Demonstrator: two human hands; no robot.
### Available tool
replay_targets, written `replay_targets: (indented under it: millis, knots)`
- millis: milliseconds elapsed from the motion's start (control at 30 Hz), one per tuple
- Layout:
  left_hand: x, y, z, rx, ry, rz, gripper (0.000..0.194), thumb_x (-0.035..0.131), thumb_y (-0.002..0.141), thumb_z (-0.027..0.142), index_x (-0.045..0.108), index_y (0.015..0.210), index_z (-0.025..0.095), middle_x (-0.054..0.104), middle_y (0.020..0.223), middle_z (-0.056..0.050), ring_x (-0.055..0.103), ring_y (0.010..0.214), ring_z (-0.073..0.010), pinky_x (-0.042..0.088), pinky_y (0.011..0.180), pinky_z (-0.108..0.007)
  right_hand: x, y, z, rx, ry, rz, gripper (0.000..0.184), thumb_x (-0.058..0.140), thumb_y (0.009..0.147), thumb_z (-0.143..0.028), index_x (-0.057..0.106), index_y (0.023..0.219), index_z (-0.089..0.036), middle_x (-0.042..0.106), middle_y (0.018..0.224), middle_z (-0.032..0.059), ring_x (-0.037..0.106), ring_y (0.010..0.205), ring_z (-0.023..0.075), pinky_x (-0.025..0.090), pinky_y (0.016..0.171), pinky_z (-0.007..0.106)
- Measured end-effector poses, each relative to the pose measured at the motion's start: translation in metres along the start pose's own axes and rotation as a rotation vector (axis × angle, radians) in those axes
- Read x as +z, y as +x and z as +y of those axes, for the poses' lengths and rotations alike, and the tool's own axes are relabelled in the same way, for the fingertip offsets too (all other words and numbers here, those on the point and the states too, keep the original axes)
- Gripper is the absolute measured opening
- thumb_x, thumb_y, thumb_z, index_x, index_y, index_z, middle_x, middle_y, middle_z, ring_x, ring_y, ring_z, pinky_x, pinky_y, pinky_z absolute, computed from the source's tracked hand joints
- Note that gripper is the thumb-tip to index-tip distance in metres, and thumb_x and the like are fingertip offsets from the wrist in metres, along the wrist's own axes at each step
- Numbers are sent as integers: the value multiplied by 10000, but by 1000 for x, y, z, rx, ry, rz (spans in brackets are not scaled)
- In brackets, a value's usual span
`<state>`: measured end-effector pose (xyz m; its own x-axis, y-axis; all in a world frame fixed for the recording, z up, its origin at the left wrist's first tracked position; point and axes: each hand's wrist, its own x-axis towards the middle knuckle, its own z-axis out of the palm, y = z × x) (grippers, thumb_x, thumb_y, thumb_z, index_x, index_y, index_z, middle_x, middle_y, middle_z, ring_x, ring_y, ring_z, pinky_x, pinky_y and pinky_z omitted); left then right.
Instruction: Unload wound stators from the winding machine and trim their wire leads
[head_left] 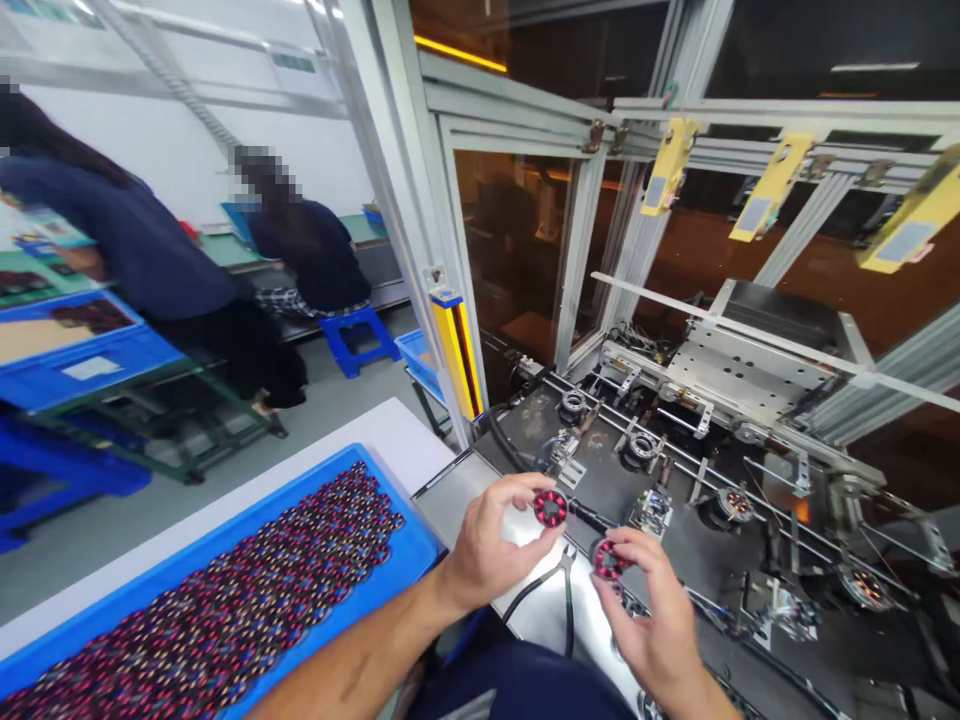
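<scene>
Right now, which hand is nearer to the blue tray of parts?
Left. The left hand is just right of the blue tray; the right hand is farther right, past the left one.

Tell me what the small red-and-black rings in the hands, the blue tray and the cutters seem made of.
Left ring and right ring: bright red coils, perhaps enamelled wire, around dark cores whose material I can't tell.
Blue tray: probably moulded plastic, judging by its smooth, evenly coloured walls.
Cutters: dark handles, perhaps plastic-covered; the greyish head suggests steel.
</scene>
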<state>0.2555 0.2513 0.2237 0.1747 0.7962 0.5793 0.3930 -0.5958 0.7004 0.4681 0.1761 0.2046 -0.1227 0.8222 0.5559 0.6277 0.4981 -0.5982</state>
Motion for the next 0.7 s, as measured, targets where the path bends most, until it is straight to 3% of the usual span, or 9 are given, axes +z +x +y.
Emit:
replay_targets:
  millis: [100, 233, 333, 433, 500, 567, 633, 700]
  knots:
    - [14, -25, -55, -267, 125, 10, 340, 713, 798, 224, 483, 1048, 221, 708, 1048, -87, 690, 855, -187, 564, 754, -350, 51, -18, 21, 28, 21, -147, 220, 570, 904, -164, 522, 1113, -217, 652, 986, 84, 657, 886, 200, 588, 760, 348]
    - [22, -63, -118, -443, 217, -88, 248, 720, 811, 259, 570, 996, 190, 688, 901, -27, 685, 849, -200, 569, 758, -364, 115, -23, 43, 11, 2, -255, 133, 575, 939, -284, 584, 1019, -178, 650, 944, 45, 645, 861, 178, 577, 756, 355]
    - [25, -78, -141, -496, 264, -158, 247, 641, 909, 328, 621, 1070, 142, 677, 1019, -58, 667, 931, -205, 560, 836, -414, 147, -9, 51, -1, -40, -298, 192, 561, 969, -342, 624, 1050, -180, 657, 1028, 47, 640, 920, 171, 562, 818, 370]
    - [26, -82, -148, -512, 304, -211, 271, 631, 917, 314, 618, 1125, 141, 676, 1095, -76, 663, 1001, -222, 552, 884, -441, 158, 4, 49, -11, -93, -310, 213, 554, 976, -347, 630, 1102, -194, 657, 1102, 61, 642, 954, 174, 559, 853, 385]
    - [22, -82, -145, -490, 321, -253, 345, 701, 837, 237, 594, 1158, 167, 691, 1103, -78, 673, 1042, -239, 550, 921, -434, 146, 2, 44, -27, -134, -304, 241, 563, 968, -344, 614, 1147, -191, 657, 1137, 77, 648, 995, 196, 564, 868, 407]
    - [13, -79, -136, -441, 333, -294, 491, 738, 743, 162, 555, 1196, 216, 693, 1147, -83, 673, 1097, -263, 551, 954, -426, 113, -8, 39, -47, -181, -293, 266, 580, 941, -297, 593, 1188, -198, 660, 1186, 104, 644, 1064, 233, 571, 896, 429]
    - [2, -67, -123, -370, 342, -321, 519, 708, 751, 177, 517, 1228, 248, 672, 1205, -98, 662, 1133, -296, 546, 968, -473, 61, -22, 40, -49, -249, -276, 305, 574, 908, -229, 580, 1213, -216, 663, 1234, 111, 625, 1137, 254, 565, 946, 434]
    - [-3, -40, -106, -271, 335, -338, 461, 643, 824, 240, 488, 1258, 246, 656, 1223, -120, 653, 1136, -320, 532, 968, -528, -8, -33, 48, -8, -352, -248, 309, 538, 914, -205, 588, 1217, -235, 671, 1245, 93, 617, 1171, 244, 537, 1003, 434]
